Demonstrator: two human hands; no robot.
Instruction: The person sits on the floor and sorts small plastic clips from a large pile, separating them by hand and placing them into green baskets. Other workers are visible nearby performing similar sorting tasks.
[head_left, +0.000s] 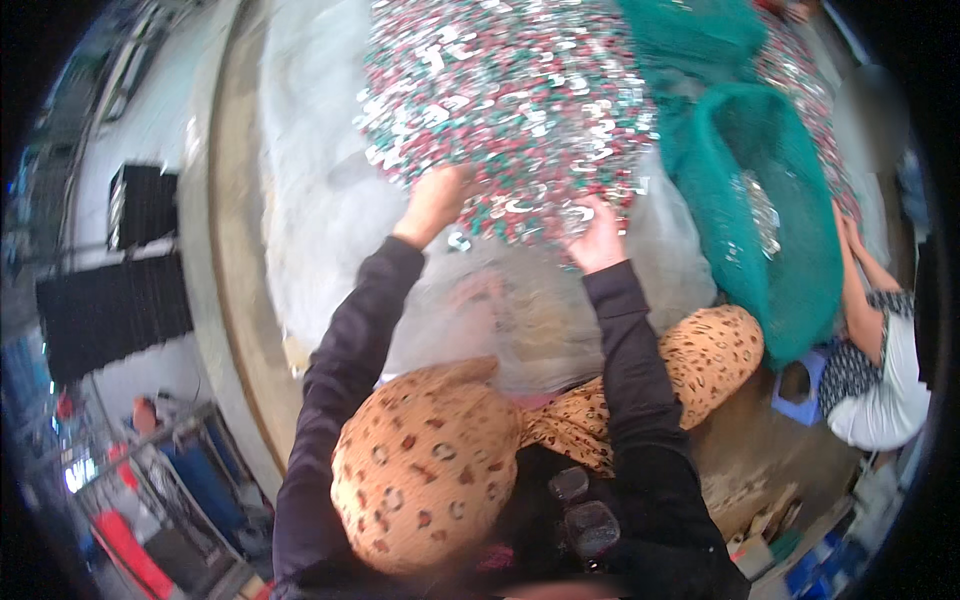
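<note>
A big heap of small red, green and silver pieces lies on a pale sheet in front of me. My left hand reaches into the near left edge of the heap, fingers buried among the pieces. At the near right edge rests my right hand, fingers spread on the pieces. Whether either hand grips any pieces is hidden. Both arms wear dark sleeves. My knees in leopard-print cloth are bent below.
A green mesh sack with shiny pieces inside stands open to the right of the heap. Another person in a patterned top crouches at the far right, an arm at the sack. Black crates and a metal cart stand left.
</note>
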